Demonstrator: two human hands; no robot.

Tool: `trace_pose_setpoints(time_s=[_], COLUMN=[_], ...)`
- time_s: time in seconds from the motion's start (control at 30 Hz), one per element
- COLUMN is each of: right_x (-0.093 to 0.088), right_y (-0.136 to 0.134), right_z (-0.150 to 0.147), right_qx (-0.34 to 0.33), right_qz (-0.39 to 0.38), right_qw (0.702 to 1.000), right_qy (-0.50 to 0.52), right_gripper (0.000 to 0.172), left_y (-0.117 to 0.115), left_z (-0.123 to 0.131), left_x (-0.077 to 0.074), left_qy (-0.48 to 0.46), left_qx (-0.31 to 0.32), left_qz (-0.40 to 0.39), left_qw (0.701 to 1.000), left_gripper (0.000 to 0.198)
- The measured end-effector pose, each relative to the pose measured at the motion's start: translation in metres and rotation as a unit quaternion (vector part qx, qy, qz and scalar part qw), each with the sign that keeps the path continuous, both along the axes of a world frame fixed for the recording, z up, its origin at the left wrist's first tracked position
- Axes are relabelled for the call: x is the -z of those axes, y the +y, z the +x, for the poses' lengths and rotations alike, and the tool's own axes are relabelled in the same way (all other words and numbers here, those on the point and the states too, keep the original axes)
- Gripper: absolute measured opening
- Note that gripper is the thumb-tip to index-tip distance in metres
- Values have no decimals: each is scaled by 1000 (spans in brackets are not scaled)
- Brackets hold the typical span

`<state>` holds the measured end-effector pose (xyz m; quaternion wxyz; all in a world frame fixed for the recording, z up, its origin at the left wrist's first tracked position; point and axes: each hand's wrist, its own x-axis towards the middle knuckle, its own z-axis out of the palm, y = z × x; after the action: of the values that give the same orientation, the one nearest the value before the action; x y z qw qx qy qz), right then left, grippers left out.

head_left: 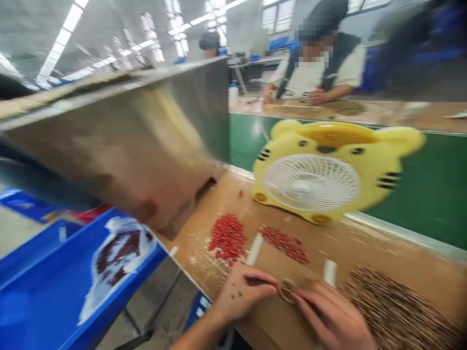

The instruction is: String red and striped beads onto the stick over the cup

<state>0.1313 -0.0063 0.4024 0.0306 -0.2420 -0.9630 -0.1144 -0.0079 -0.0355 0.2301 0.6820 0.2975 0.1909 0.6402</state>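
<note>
My left hand (243, 290) pinches a small red piece between thumb and forefinger, at the edge of a thin ring (287, 290). On the ring's other side, the thumb and fingers of my right hand (330, 311) are closed on it. Both hands are over the brown-covered bench (199, 233). Beyond my left hand lies a pile of small red pieces (228, 236), with a second, longer strip of red pieces (286, 244) to its right. A large heap of thin brownish pieces (397, 306), blurred, spreads to the right of my right hand.
A yellow animal-faced fan (379, 167) stands at the bench's back edge. A tall metal panel (120, 146) rises on the left. Below it, a blue tray (40, 287) holds a plastic bag (120, 253) with dark red pieces. A co-worker (314, 63) sits at the bench opposite.
</note>
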Motion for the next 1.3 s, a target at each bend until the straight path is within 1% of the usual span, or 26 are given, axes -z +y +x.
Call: trace_pose_setpoints(time_s=[0.07,0.13,0.17,0.23,0.33,0.43,0.6,0.8,1.03,1.13,1.3], right_x=[-5,-8,-9,-12,-15,-14,-8,-4,-3,-4,-4], right_y=[-10,-14,-15,-16,-19,-21,-23,-24,-22,-22,-23], right_z=[-6,-10,-12,-13,-12,-10,-8,-11,-14,-17,-16], right_qx=[54,110,130,147,143,151,163,185,184,171,187], right_qz=[-2,-9,-9,-4,-13,-36,-73,-97,-94,-84,-80], right_qw=[999,993,991,987,984,980,973,967,968,973,972], right_qy=[6,31,43,67,103,124,143,147,140,133,120], right_gripper=[12,14,14,13,14,14,14,15,11,11,11], left_y=[4,6,6,5,4,3,3,4,2,3,4], left_z=[3,4,4,4,5,6,6,5,3,5,9], left_x=[4,8,9,11,11,9,7,7,6,9,15], left_qy=[-10,22,35,50,56,42,7,-5,0,6,10], left_qx=[-7,-10,-17,-20,-8,0,10,28,38,30,31], left_qz=[-20,-12,-2,13,-4,-26,-15,-2,-1,11,18], left_qw=[1000,1000,999,998,998,999,1000,1000,999,999,999], left_gripper=[26,27,27,29,32,34,29,25,25,28,30])
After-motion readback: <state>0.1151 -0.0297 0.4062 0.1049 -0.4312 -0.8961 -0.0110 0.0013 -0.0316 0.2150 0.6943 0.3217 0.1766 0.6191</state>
